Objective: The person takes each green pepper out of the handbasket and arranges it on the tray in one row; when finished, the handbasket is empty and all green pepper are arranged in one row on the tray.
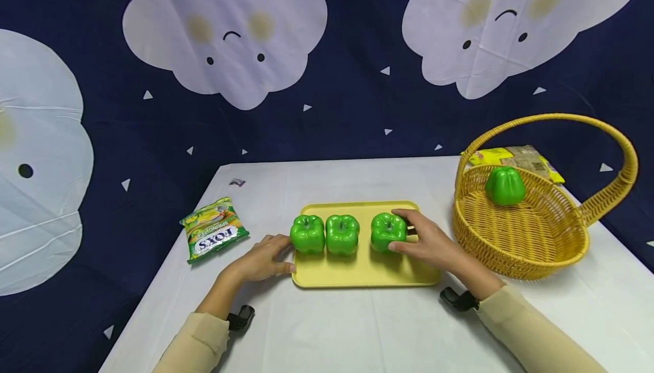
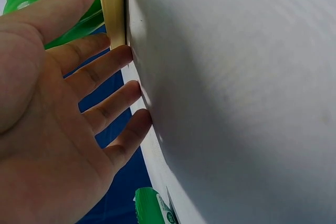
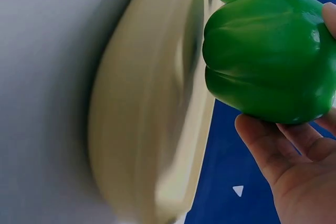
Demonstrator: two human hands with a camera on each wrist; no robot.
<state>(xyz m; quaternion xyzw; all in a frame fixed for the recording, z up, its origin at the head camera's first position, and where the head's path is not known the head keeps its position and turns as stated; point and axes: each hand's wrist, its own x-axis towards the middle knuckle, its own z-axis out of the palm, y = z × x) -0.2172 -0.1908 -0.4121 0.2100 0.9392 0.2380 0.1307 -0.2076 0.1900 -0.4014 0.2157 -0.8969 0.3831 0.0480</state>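
My right hand (image 1: 426,241) grips a green bell pepper (image 1: 387,231) between thumb and fingers, over the right part of a yellow tray (image 1: 357,278). The right wrist view shows this pepper (image 3: 262,56) close up, with the fingertips against its side. Two more green bell peppers, a left one (image 1: 307,234) and a middle one (image 1: 342,235), sit side by side at the tray's left end. Beside that end is my left hand (image 1: 263,259), its thumb at the tray's edge. In the left wrist view its fingers are spread and fairly straight, holding nothing.
A yellow wicker basket (image 1: 511,269) with a tall handle stands at the right, holding a green bell pepper (image 1: 504,186). Behind it lies a yellow packet (image 1: 490,156). A green and yellow Fox's bag (image 1: 213,229) lies left of the tray on the white table (image 1: 327,327).
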